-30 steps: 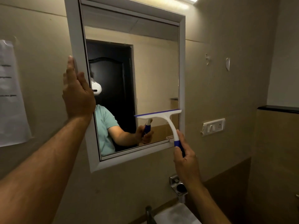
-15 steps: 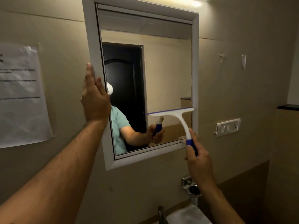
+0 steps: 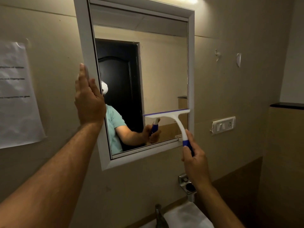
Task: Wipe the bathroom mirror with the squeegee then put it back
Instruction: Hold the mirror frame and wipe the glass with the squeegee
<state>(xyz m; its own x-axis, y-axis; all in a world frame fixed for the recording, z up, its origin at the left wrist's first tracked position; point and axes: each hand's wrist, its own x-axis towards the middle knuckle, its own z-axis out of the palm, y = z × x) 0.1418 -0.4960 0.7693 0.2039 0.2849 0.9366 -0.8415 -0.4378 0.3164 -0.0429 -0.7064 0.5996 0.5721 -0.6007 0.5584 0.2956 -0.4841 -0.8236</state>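
- A dim bathroom with beige walls; a white-framed mirror point(image 3: 139, 76) hangs above a washbasin point(image 3: 189, 216) at the bottom edge of the view.
- The squeegee point(image 3: 171, 115) lies against the glass near the mirror's lower right corner, its blade roughly level and its right tip at the frame's right edge; the white neck curves down to a blue grip.
- The right hand point(image 3: 195, 163) is closed around that blue grip, fingers wrapped, thumb up along the neck, just below the mirror's bottom edge.
- The left hand point(image 3: 89, 102) rests flat and open on the frame's left edge, fingers straight and together, holding nothing, apparently steadying the mirror.
- Judged from the blade's low position, this stroke is near its finish; whether the glass higher up is clean I cannot tell in this light.
- Risk: pulling further down could knock the blade on the bottom frame ledge and leave a wet line there; uneven pressure could leave streaks, and a hard push might rock the mirror if the left hand eases off.
- Around: a printed paper sheet point(image 3: 18, 94) taped on the wall to the left, a switch-and-socket plate point(image 3: 223, 125) to the right, a chrome wall holder point(image 3: 187, 185) and the tap point(image 3: 160, 216) below, close under the right forearm's path.
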